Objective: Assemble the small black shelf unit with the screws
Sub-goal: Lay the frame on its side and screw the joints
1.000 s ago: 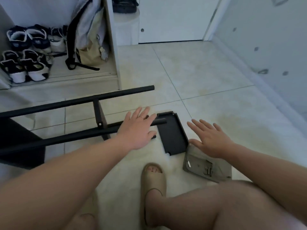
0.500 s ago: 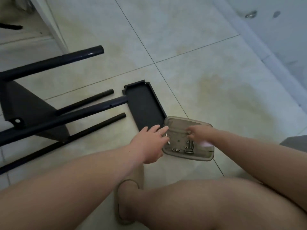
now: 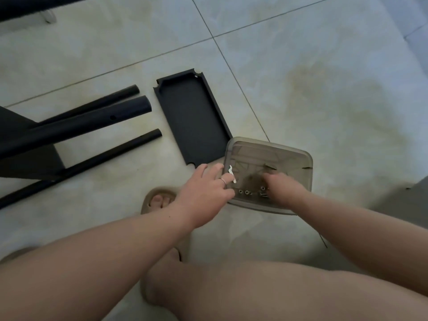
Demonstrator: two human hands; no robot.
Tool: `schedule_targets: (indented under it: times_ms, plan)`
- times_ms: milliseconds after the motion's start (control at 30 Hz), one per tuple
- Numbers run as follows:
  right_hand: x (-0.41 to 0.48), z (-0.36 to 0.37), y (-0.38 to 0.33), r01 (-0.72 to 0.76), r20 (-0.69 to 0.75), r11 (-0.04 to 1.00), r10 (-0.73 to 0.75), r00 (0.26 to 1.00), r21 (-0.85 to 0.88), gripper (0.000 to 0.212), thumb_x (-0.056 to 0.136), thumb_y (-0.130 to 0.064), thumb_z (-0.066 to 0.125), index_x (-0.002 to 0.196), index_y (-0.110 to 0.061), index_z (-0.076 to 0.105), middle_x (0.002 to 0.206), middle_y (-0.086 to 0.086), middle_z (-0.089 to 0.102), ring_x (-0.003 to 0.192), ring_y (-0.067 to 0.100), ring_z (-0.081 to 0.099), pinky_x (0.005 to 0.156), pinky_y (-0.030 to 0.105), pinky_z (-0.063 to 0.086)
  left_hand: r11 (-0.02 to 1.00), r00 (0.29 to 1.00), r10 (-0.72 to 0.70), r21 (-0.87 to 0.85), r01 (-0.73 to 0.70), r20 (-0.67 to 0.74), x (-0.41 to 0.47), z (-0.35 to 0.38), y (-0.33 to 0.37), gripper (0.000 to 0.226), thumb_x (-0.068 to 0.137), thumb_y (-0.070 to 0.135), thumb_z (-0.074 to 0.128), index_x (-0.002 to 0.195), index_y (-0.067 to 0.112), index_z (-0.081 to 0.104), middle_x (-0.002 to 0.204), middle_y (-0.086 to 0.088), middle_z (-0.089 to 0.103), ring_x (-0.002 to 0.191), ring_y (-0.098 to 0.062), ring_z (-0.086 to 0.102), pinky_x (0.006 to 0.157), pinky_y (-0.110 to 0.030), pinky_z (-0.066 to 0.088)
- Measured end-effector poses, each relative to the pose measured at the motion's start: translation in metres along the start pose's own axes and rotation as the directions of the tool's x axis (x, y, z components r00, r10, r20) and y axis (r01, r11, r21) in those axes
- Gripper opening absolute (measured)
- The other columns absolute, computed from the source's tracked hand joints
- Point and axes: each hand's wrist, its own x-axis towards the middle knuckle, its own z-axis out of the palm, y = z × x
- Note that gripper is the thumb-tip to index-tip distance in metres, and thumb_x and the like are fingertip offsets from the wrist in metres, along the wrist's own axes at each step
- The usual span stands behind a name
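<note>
pale tiled floor (image 3: 301, 66), stained; black shelf panel (image 3: 192, 119) beside smoky tray (image 3: 298, 158)

A black shelf panel (image 3: 193, 119) is laid flat on the floor (image 3: 301, 89), just beside a black tube frame (image 3: 76, 126); small screws (image 3: 246, 192) are kept in a translucent container (image 3: 289, 158).

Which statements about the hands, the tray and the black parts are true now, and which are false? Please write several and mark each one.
1. The right hand is in the tray. True.
2. The tray is empty. False: small screws lie in it.
3. The black panel lies flat on the floor, left of the tray. True.
4. The left hand grips a black tube. False: its fingers are at the tray's left edge, and the tubes lie apart from it.
</note>
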Motion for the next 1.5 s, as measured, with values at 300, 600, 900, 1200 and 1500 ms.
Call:
schedule_targets:
  times_ms: [300, 600, 900, 1200, 1500]
  plan:
    - [0.017, 0.014, 0.0, -0.062, -0.213, 0.967, 0.116, 0.97, 0.248, 0.034, 0.096, -0.003, 0.054, 0.129, -0.004, 0.045, 0.134, 0.018, 0.044, 0.11, 0.043, 0.057, 0.084, 0.047, 0.05, 1.0, 0.997, -0.006, -0.02, 0.004, -0.076, -0.001, 0.0, -0.004, 0.016, 0.078, 0.018, 0.076, 0.088, 0.03, 0.071, 0.128, 0.003, 0.063, 0.126, -0.036, 0.054, 0.095, -0.046, 0.045]
    - [0.035, 0.014, 0.004, 0.005, -0.287, 0.996, 0.019, 0.958, 0.084, 0.017, 0.098, 0.004, 0.044, 0.112, -0.003, 0.051, 0.116, 0.02, 0.053, 0.094, 0.041, 0.06, 0.066, 0.042, 0.039, 0.998, 0.995, -0.046, -0.051, 0.042, -0.086, -0.002, 0.007, -0.002, 0.015, 0.083, 0.017, 0.071, 0.093, 0.028, 0.068, 0.137, 0.002, 0.057, 0.134, -0.036, 0.045, 0.1, -0.049, 0.041]
    - [-0.003, -0.023, -0.013, 0.091, -0.378, 0.911, 0.075, 0.923, 0.401, 0.009, 0.091, -0.015, 0.059, 0.088, -0.01, 0.051, 0.089, 0.01, 0.059, 0.08, 0.031, 0.054, 0.066, 0.036, 0.042, 0.996, 0.998, -0.059, -0.058, 0.06, 0.009, -0.004, -0.001, 0.003, 0.034, 0.092, 0.021, 0.059, 0.124, 0.029, 0.057, 0.164, -0.001, 0.021, 0.148, -0.03, 0.02, 0.111, -0.047, 0.029]
    - [-0.074, -0.122, -0.088, 0.407, -0.538, 0.8, -0.127, 0.833, 0.441, 0.01, 0.094, -0.011, 0.062, 0.1, -0.015, 0.069, 0.077, -0.009, 0.065, 0.072, 0.013, 0.061, 0.068, 0.02, 0.046, 0.983, 0.977, -0.168, -0.048, 0.175, 0.134, -0.082, -0.077, -0.037, 0.037, 0.1, 0.032, 0.051, 0.137, 0.031, 0.046, 0.156, 0.003, 0.032, 0.139, -0.022, 0.034, 0.104, -0.038, 0.038]
    - [-0.17, -0.205, -0.207, 0.645, -0.599, 0.679, -0.367, 0.712, 0.351, 0.025, 0.088, -0.012, 0.067, 0.075, -0.032, 0.059, 0.062, -0.022, 0.056, 0.057, 0.0, 0.05, 0.054, 0.011, 0.04, 0.868, 0.883, -0.466, -0.165, 0.469, 0.057, -0.219, -0.165, -0.104, 0.019, 0.099, 0.034, 0.045, 0.112, 0.033, 0.059, 0.117, 0.011, 0.055, 0.109, -0.017, 0.055, 0.082, -0.035, 0.047]
